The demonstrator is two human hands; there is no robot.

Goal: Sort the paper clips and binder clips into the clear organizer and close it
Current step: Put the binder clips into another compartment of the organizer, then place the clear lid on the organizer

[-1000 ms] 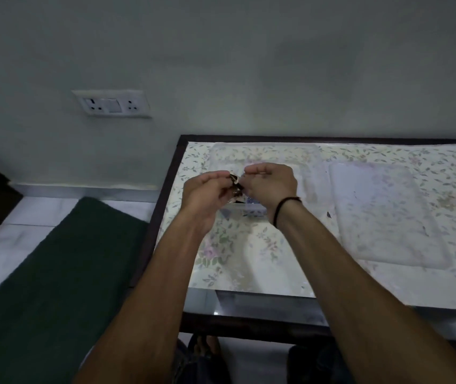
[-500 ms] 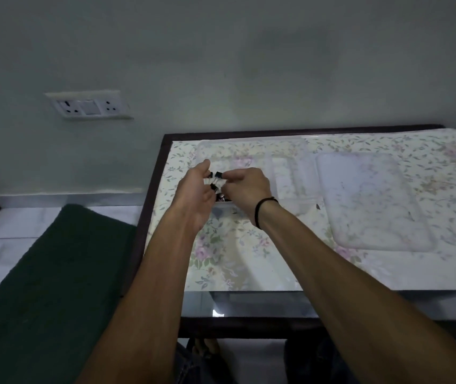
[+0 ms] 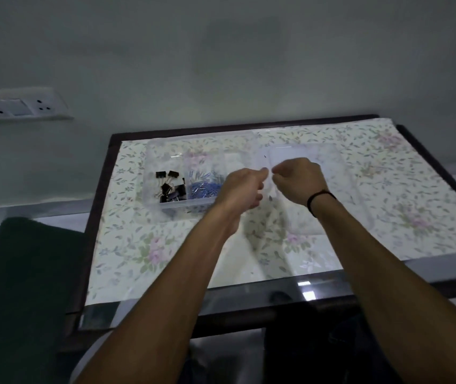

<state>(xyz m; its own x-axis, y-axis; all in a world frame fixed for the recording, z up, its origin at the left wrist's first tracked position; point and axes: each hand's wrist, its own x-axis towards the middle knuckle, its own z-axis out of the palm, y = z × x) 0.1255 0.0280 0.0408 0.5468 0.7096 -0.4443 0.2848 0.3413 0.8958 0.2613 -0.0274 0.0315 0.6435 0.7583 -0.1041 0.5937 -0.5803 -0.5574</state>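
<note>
Black binder clips (image 3: 170,187) lie in the organizer (image 3: 165,159), left of both grips (image 3: 244,187) (image 3: 298,180), fingers curled, apparently empty.

Bare floral tabletop (image 3: 165,245) lies open before the clear organizer (image 3: 154,200).

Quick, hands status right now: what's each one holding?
Left hand: fingers curled, nothing visible in it.
Right hand: fingers curled over the clear lid; cannot tell if it grips.

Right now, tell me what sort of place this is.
Probably a room in a home. A table with a floral cover under glass stands against a plain wall, a socket plate is mounted on the wall, and a green mat lies on the tiled floor.
</note>
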